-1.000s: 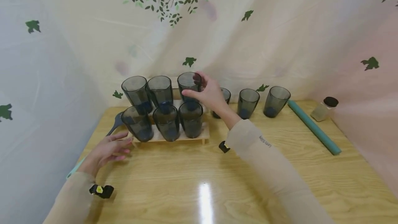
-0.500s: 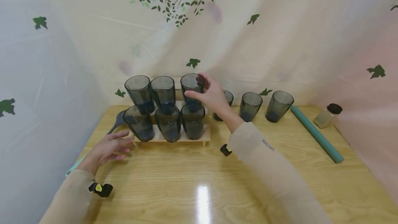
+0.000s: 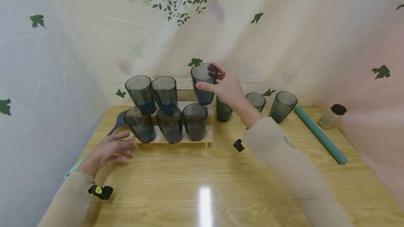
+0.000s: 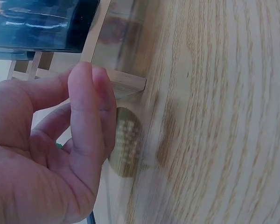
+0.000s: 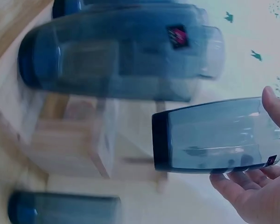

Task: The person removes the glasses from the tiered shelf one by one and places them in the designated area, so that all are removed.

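My right hand [image 3: 228,87] grips a dark, clear drinking glass [image 3: 203,74] near its rim, thumb on one side and fingers on the other. The right wrist view has this glass [image 5: 210,140] raised off the rack, its base apart from the wood. Two similar glasses stand on the upper tier of the two-step wooden rack [image 3: 206,135] and three on the lower one. At the rack's left front corner is my left hand [image 3: 110,150], fingers loosely bent. In the left wrist view its fingertips [image 4: 81,74] are right at the rack's edge, holding nothing visible.
Right of the rack stand three more glasses, one [image 3: 224,111] close by, one [image 3: 256,100] partly behind my wrist, one [image 3: 284,104] farther right. Beyond lie a teal rod [image 3: 320,136] and a black-lidded jar [image 3: 329,116]. A slotted spatula [image 3: 120,119] lies left; a cloth backdrop [image 3: 157,52] hangs behind.
My right hand has lifted the glass from the right end of the upper tier and moved it up and to the right. My left hand has stayed at the rack's corner.
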`<state>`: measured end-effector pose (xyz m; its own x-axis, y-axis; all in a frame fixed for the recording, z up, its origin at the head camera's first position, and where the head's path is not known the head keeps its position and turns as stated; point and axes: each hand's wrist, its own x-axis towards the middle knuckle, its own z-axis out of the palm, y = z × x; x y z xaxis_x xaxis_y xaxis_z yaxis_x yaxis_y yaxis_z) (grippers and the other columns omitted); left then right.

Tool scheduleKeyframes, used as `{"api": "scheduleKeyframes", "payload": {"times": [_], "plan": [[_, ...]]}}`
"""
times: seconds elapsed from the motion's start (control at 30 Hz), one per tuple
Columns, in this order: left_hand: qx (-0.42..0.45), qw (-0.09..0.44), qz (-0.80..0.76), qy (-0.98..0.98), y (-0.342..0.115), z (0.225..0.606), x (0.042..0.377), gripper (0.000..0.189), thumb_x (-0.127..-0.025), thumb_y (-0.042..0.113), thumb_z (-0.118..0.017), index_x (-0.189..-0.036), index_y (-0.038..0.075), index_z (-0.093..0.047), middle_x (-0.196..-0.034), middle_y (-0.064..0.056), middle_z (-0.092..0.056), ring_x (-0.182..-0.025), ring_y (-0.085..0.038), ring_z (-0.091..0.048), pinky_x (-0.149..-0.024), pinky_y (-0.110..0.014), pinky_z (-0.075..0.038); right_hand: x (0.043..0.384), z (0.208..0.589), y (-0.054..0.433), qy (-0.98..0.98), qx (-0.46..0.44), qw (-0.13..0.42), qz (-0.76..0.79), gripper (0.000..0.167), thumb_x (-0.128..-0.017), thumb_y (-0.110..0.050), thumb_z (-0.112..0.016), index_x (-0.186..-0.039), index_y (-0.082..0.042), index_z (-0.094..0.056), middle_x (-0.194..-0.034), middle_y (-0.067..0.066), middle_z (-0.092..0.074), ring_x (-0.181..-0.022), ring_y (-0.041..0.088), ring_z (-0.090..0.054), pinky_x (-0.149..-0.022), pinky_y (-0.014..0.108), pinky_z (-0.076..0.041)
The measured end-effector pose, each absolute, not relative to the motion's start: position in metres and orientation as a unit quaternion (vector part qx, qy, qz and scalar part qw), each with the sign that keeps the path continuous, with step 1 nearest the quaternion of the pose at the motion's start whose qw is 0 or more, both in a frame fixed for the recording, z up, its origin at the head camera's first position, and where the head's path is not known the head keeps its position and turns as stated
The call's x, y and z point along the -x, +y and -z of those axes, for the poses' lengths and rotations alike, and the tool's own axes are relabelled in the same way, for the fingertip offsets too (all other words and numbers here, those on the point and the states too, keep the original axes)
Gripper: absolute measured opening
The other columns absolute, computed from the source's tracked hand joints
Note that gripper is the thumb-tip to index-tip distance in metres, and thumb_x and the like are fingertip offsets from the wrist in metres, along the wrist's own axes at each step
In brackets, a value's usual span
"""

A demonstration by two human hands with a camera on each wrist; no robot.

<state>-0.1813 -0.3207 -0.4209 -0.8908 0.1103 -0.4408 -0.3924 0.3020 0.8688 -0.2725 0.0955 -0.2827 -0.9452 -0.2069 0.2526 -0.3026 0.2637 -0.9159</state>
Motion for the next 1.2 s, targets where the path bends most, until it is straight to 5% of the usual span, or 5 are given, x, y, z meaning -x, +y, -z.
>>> {"api": "scheduleKeyframes", "payload": {"times": [0.47, 0.77, 1.03, 1.2], "plan": [[0.085, 0.222, -0.579, 0.780, -0.323, 0.417, 0.182, 0.084, -0.101, 0.039, -0.065, -0.161, 0.001, -0.020, -0.117, 0.002, -0.069, -0.087, -0.015, -0.066, -0.072, -0.032, -0.060, 0.233, 0.258, 0.188, -0.810, -0.120, 0.044, -0.572, 0.085, -0.083, -0.033, -0.087, -0.155, -0.024, -0.043, -0.146, -0.001, -0.054, -0.136, 0.016, -0.049, -0.113, 0.044, -0.038], [0.088, 0.217, -0.576, 0.783, -0.321, 0.416, 0.182, 0.083, -0.101, 0.037, -0.065, -0.161, 0.001, -0.021, -0.109, 0.004, -0.070, -0.084, -0.013, -0.067, -0.069, -0.031, -0.060, 0.214, 0.285, 0.248, -0.844, -0.078, 0.057, -0.527, 0.082, -0.087, -0.028, -0.084, -0.157, -0.024, -0.041, -0.147, 0.002, -0.054, -0.134, 0.016, -0.051, -0.089, 0.012, -0.048], [0.088, 0.221, -0.582, 0.778, -0.319, 0.419, 0.183, 0.084, -0.100, 0.037, -0.066, -0.161, 0.001, -0.020, -0.108, 0.003, -0.071, -0.085, -0.014, -0.067, -0.070, -0.032, -0.060, 0.198, 0.319, 0.301, -0.881, -0.035, 0.050, -0.469, 0.083, -0.089, -0.036, -0.081, -0.158, -0.034, -0.036, -0.151, 0.007, -0.050, -0.129, 0.015, -0.052, -0.079, 0.009, -0.048], [0.088, 0.219, -0.581, 0.779, -0.319, 0.418, 0.182, 0.083, -0.101, 0.036, -0.066, -0.161, 0.000, -0.020, -0.110, 0.001, -0.071, -0.086, -0.014, -0.067, -0.071, -0.032, -0.060, 0.195, 0.339, 0.323, -0.895, -0.015, 0.040, -0.443, 0.087, -0.088, -0.040, -0.080, -0.161, -0.025, -0.033, -0.151, 0.008, -0.049, -0.130, 0.015, -0.051, -0.077, 0.007, -0.047]]}}
